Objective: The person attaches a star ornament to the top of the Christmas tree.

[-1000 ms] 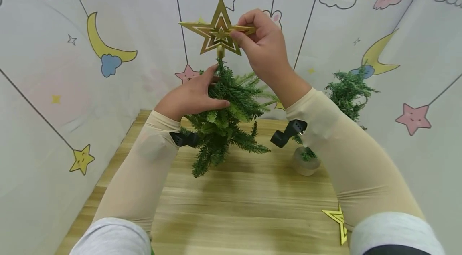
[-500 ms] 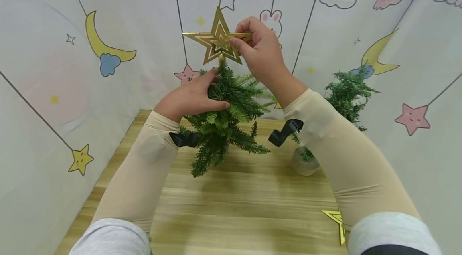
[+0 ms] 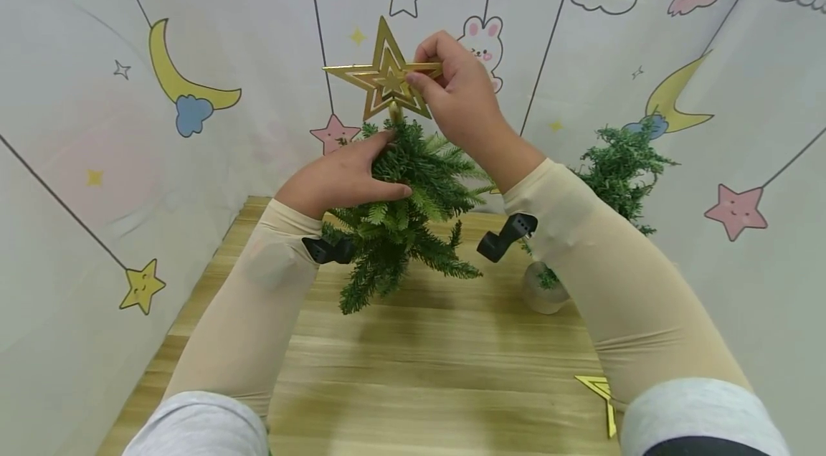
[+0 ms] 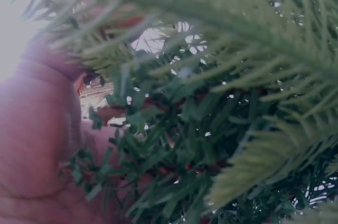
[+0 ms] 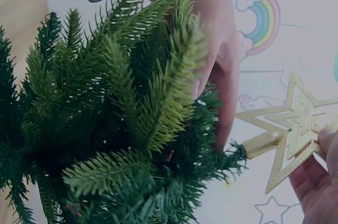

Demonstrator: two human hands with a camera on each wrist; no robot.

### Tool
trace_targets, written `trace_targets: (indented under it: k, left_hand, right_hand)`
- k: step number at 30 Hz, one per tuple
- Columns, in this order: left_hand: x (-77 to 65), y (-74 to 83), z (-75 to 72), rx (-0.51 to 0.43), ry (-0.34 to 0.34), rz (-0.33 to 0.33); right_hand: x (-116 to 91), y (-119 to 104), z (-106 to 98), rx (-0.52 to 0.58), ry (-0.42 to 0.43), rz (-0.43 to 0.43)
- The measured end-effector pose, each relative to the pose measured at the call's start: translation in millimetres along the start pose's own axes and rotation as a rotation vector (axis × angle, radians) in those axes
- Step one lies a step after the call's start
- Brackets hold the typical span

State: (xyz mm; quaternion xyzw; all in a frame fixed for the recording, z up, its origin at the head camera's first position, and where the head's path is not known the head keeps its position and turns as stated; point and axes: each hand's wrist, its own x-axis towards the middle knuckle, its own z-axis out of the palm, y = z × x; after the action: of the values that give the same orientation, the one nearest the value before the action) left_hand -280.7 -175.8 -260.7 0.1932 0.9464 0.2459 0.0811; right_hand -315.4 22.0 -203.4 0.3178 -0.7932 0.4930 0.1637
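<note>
My right grip [image 3: 461, 87] pinches the right arm of the gold star [image 3: 390, 80] between thumb and fingers, its base at the tip of the tree [image 3: 400, 226]. My left grip [image 3: 342, 173], thumb spread wide, wraps the upper branches from the left.

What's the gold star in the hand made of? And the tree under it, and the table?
Star: plastic or metal, can't tell which; shiny gold, with glinting edges and neat cut-outs.
Tree: probably plastic, dull green; some needles look like flat cut strips.
Table: looks like wood, smooth and pale with streaky grain, maybe a printed surface.
</note>
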Motion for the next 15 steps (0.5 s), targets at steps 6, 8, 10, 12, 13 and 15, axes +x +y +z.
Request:
trace_targets:
  k: [6,8,10,12,13,15]
  left_hand:
    - [-1.8,-2.7,-0.6,0.007,0.006,-0.018]
    - [-1.9,-3.8,-0.6,0.001,0.006,-0.020]
    - [-2.0,-4.5,-0.7,0.000,0.007,-0.019]
    - [-2.0,-5.2,-0.8,-0.007,0.009,-0.017]
    - [-2.1,-5.4,-0.9,-0.013,0.009,-0.016]
    - [-2.4,-6.2,-1.3,-0.023,0.009,-0.020]
  right_hand:
    - [-1.3,1.1,0.6,0.012,0.014,0.009]
    - [-1.9,2.6,0.1,0.018,0.019,0.010]
    - [-2.2,4.1,-0.5,0.022,0.024,0.011]
    - [-2.3,5.2,-1.4,0.017,0.031,0.011]
    - [-2.2,5.5,-1.9,0.015,0.035,0.012]
    - [-2.4,5.4,-2.8,0.003,0.038,0.012]
